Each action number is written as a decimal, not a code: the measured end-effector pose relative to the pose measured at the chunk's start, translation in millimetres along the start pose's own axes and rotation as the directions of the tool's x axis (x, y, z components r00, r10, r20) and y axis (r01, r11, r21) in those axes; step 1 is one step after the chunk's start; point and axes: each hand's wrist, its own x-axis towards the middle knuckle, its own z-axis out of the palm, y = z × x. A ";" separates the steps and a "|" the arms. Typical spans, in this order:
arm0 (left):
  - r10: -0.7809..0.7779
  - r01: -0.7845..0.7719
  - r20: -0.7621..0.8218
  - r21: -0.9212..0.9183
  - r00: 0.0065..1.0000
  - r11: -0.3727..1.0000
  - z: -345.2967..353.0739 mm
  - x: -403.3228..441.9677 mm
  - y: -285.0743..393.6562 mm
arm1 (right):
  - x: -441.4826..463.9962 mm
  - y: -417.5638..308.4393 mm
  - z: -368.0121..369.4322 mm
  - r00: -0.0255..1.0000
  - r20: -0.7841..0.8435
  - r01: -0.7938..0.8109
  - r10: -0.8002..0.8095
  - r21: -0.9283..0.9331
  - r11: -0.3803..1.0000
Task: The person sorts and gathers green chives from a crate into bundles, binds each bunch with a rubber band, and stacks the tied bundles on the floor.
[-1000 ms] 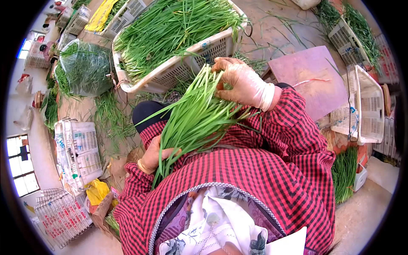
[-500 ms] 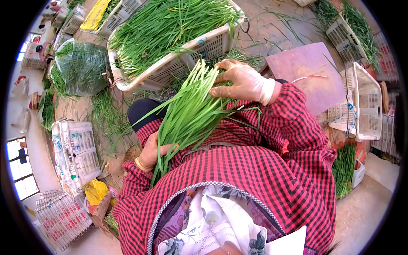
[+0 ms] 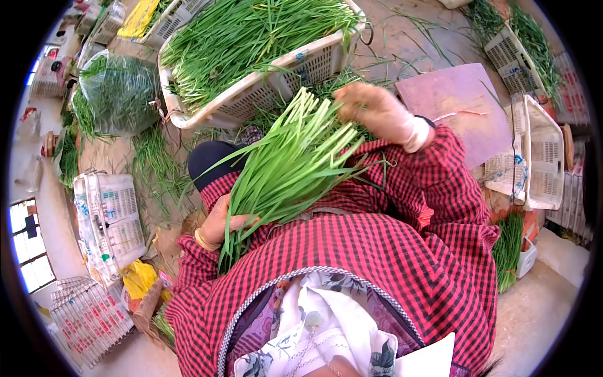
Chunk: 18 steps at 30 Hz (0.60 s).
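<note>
A bunch of long green garlic chives (image 3: 282, 166) lies aslant over my lap, its pale cut ends fanned out toward the top right. Around its leafy lower part my left hand (image 3: 220, 223) is closed, thumb across the blades. My right hand (image 3: 377, 113), in a thin pale glove, hovers just right of the pale ends. Its fingers stretch toward the stems, somewhat blurred, and I see nothing held in them. A few loose blades hang by my right sleeve.
Beyond my knees stands a white crate (image 3: 264, 91) heaped with chives. A filled plastic bag (image 3: 119, 94) is left of it. A pinkish board (image 3: 455, 110) lies at right, beside a white crate (image 3: 543, 151). Another white crate (image 3: 110, 220) stands at left. Loose blades litter the floor.
My right hand has drawn back to the right, off the stems it was around. The pale ends have spread wider to the right. My left hand keeps its hold.
</note>
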 end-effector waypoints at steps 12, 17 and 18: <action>0.032 -0.029 -0.059 0.056 0.998 0.998 6.6 7.2 -2.9 | 21.9 -46.0 -6.6 0.990 -0.080 0.081 -0.112 -0.325 0.942; 0.005 0.000 -0.043 0.116 0.999 0.993 8.0 5.2 1.2 | 39.2 -70.7 10.7 0.948 -0.070 0.217 -0.312 -0.576 0.788; 0.006 0.000 -0.050 0.111 0.999 0.994 8.1 5.0 0.6 | 42.5 -74.3 11.7 0.917 -0.161 0.200 -0.366 -0.608 0.769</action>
